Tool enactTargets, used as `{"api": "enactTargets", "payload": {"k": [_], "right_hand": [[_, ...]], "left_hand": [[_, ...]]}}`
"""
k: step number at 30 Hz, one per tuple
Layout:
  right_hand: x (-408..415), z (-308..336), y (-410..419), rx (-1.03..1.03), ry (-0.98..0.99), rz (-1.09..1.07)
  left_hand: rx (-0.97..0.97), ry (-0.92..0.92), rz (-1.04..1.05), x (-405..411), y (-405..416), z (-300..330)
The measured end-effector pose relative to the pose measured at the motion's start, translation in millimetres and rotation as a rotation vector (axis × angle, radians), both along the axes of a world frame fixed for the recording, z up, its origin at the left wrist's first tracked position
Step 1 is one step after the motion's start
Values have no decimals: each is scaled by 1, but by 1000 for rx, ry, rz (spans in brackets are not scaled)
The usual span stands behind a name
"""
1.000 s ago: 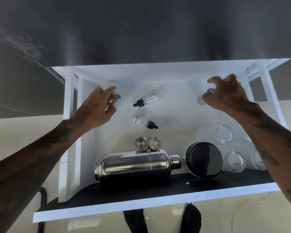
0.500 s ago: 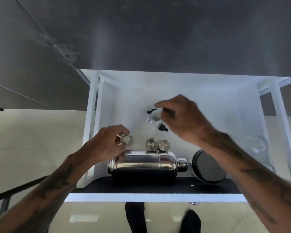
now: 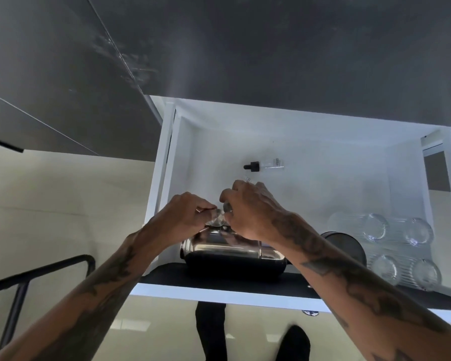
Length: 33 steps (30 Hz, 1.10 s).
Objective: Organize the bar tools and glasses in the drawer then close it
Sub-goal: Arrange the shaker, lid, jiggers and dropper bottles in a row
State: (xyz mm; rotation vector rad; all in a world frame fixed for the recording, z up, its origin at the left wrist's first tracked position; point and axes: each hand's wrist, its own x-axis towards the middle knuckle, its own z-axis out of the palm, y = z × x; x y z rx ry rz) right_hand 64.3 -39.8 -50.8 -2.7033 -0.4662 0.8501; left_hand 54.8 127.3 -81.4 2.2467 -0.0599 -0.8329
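The white drawer (image 3: 182,157) stands open below me. A steel shaker (image 3: 219,250) lies on its side along the drawer's front. Just above it, my left hand (image 3: 185,217) pinches a small steel cup (image 3: 216,220). My right hand (image 3: 253,212) meets it there, closed around a clear dropper bottle (image 3: 248,179) whose labelled end pokes out above the fingers. A second dropper bottle (image 3: 264,165) with a black cap lies loose farther back. Several ribbed glasses (image 3: 375,227) lie on their sides at the right. The other steel cups are hidden by my hands.
A black round container (image 3: 346,247) lies between the shaker and the glasses. The dark countertop (image 3: 245,48) overhangs the drawer's back. A black metal rail (image 3: 37,272) stands at the lower left. My feet (image 3: 294,342) are on the pale floor below the drawer front (image 3: 219,293).
Both hands came toward the drawer's front and met above the shaker. My right hand picked up one dropper bottle; the other now lies farther back. The view shifted left.
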Motion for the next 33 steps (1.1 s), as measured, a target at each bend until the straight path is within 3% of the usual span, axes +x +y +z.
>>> {"api": "enactTargets", "payload": {"k": [5, 11, 17, 21, 23, 28, 33], "right_hand": [[3, -4, -8, 65, 139, -32], [-3, -10, -13, 143, 111, -69], [-4, -7, -21, 160, 61, -28], [15, 2, -46, 285, -123, -275], [36, -2, -68, 179, -213, -362], [51, -27, -83, -87, 164, -257], [46, -50, -80, -58, 44, -233]], "left_hand": [[29, -2, 20, -1, -2, 1], [145, -198, 41, -5, -4, 7], [124, -103, -25, -7, -11, 7], [135, -204, 38, 5, -10, 14], [104, -312, 74, 23, -19, 15], [74, -396, -56, 86, -75, -7], [147, -329, -341, 122, -125, -36]]}}
